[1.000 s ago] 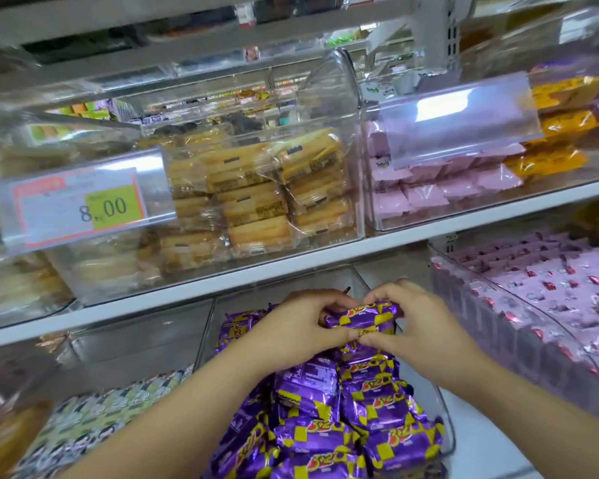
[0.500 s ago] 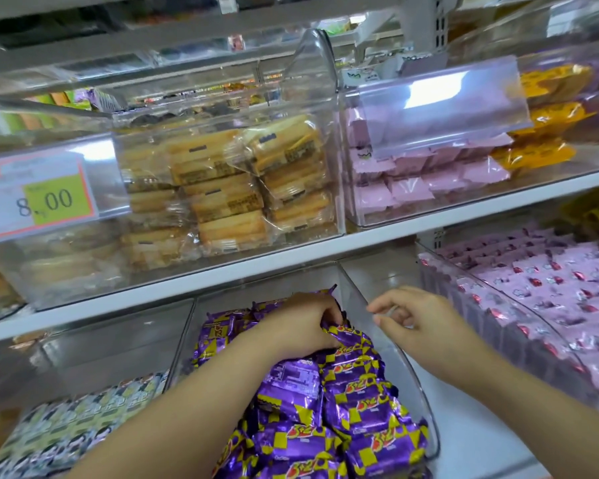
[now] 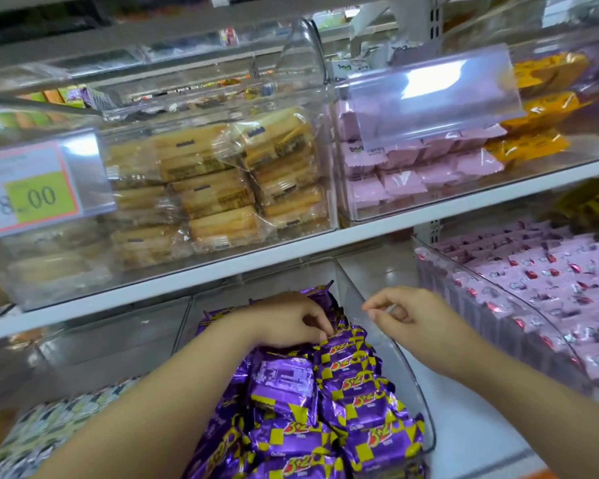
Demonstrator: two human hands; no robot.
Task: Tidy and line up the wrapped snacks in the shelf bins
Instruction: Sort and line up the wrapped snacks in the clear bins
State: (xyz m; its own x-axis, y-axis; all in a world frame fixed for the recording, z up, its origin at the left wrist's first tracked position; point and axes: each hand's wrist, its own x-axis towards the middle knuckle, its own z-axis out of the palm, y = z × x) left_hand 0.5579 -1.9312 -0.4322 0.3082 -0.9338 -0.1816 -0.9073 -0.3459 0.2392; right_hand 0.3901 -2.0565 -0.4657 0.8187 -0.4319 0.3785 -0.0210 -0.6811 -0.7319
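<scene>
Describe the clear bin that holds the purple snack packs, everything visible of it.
The bin is clear, glossy plastic, open-topped; its right wall curves down to a low front. It sits on the lower shelf, packed with purple-and-yellow packs in rows. The left hand rests on the back packs inside it; the right hand hangs over its right wall, contact unclear.

You get bright, even overhead light; glare whitens the clear flap (image 3: 429,88) up beyond your right hand (image 3: 419,316), and the edges bend and blur.
</scene>
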